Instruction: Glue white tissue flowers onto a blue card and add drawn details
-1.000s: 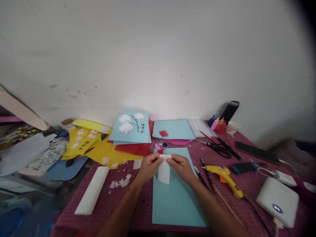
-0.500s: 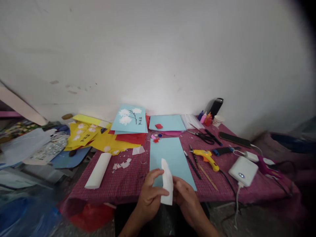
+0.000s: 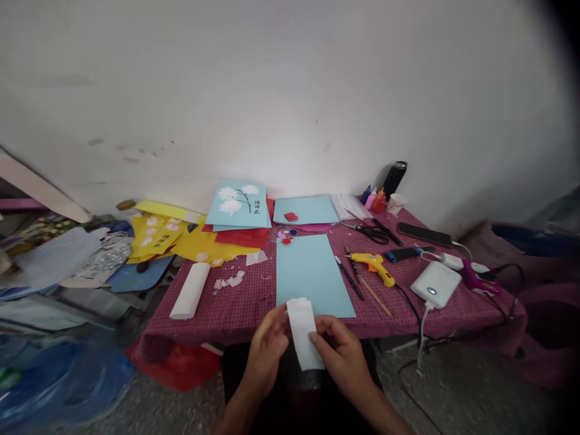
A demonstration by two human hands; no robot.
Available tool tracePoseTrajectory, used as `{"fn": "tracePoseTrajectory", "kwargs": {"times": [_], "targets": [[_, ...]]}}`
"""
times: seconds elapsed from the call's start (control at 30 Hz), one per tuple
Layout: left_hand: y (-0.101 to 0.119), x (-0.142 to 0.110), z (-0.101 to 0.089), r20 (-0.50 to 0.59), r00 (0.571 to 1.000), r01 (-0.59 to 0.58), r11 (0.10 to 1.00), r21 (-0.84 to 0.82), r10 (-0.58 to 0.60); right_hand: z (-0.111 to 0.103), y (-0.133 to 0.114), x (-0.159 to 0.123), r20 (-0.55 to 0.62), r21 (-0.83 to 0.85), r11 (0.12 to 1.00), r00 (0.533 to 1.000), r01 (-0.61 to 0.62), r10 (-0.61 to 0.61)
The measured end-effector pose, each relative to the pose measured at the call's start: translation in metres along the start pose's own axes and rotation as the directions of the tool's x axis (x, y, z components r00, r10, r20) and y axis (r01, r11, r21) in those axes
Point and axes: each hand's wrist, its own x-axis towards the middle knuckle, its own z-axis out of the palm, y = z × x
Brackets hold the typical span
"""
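Both my hands hold a folded strip of white paper (image 3: 304, 333) in front of the table's near edge, above my lap. My left hand (image 3: 268, 351) grips its left side and my right hand (image 3: 341, 355) pinches its right side and lower part. Just beyond the strip a light blue sheet (image 3: 312, 270) lies flat on the red checked tablecloth (image 3: 235, 308).
A white roll (image 3: 190, 290) and paper scraps (image 3: 229, 281) lie left of the sheet. Right of it are pens (image 3: 348, 277), a yellow glue gun (image 3: 374, 266), a white power bank (image 3: 435, 284), scissors (image 3: 369, 231) and a phone (image 3: 423, 234). Coloured papers and a flower card (image 3: 239, 205) lie at the back.
My hands drew the white strip back from above the blue sheet to past the table's near edge. The view pulled away, so the table looks smaller and farther.
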Motion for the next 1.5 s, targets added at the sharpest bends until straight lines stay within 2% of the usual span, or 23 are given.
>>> {"fn": "tracePoseTrajectory", "kwargs": {"times": [0.1, 0.2, 0.37, 0.57, 0.67, 0.77, 0.87, 0.93, 1.0, 1.1, 1.2, 1.33, 1.5], "targets": [[-0.002, 0.008, 0.009, -0.101, 0.989, 0.105, 0.994, -0.042, -0.109, -0.002, 0.002, -0.007, 0.082, -0.111, 0.992, 0.996, 0.053, -0.044], [-0.005, 0.012, 0.014, -0.165, 0.97, 0.174, 0.984, -0.024, -0.176, -0.003, 0.003, -0.01, 0.12, -0.134, 0.989, 0.992, 0.06, -0.043], [-0.005, 0.01, 0.015, -0.135, 0.976, 0.182, 0.979, 0.095, -0.168, -0.007, 0.004, -0.008, 0.156, -0.153, 0.987, 0.987, 0.053, -0.029], [-0.003, 0.01, 0.019, -0.136, 0.978, 0.179, 0.972, 0.15, -0.159, -0.008, 0.017, -0.005, 0.123, -0.179, 0.984, 0.992, -0.016, 0.038], [-0.006, 0.009, 0.02, -0.139, 0.977, 0.18, 0.976, 0.12, -0.163, -0.01, 0.022, -0.008, 0.143, -0.122, 0.991, 0.987, -0.057, 0.074], [-0.009, 0.008, 0.02, -0.15, 0.97, 0.201, 0.978, 0.059, -0.19, -0.014, 0.027, -0.015, 0.25, -0.046, 0.994, 0.963, -0.095, 0.104], [-0.011, 0.008, 0.021, -0.202, 0.953, 0.222, 0.974, -0.032, -0.224, -0.018, 0.034, -0.026, 0.321, -0.104, 0.99, 0.938, -0.098, 0.127], [-0.014, 0.007, 0.021, -0.228, 0.942, 0.226, 0.968, -0.108, -0.245, -0.021, 0.039, -0.032, 0.304, -0.156, 0.982, 0.941, -0.108, 0.151], [-0.018, 0.004, 0.021, -0.203, 0.942, 0.241, 0.959, -0.149, -0.268, -0.023, 0.04, -0.036, 0.272, -0.159, 0.979, 0.947, -0.131, 0.171], [-0.03, -0.002, 0.021, -0.135, 0.938, 0.31, 0.946, -0.09, -0.32, -0.025, 0.037, -0.036, 0.243, -0.146, 0.98, 0.955, -0.138, 0.171], [-0.039, -0.007, 0.02, -0.181, 0.915, 0.356, 0.933, -0.062, -0.361, -0.025, 0.034, -0.034, 0.256, -0.205, 0.972, 0.952, -0.115, 0.167], [-0.038, -0.005, 0.019, -0.299, 0.896, 0.303, 0.944, -0.13, -0.329, -0.023, 0.036, -0.035, 0.314, -0.309, 0.948, 0.933, -0.077, 0.178], [-0.021, 0.003, 0.017, -0.37, 0.896, 0.214, 0.968, -0.129, -0.247, -0.024, 0.04, -0.038, 0.366, -0.346, 0.935, 0.906, -0.082, 0.215]]}}
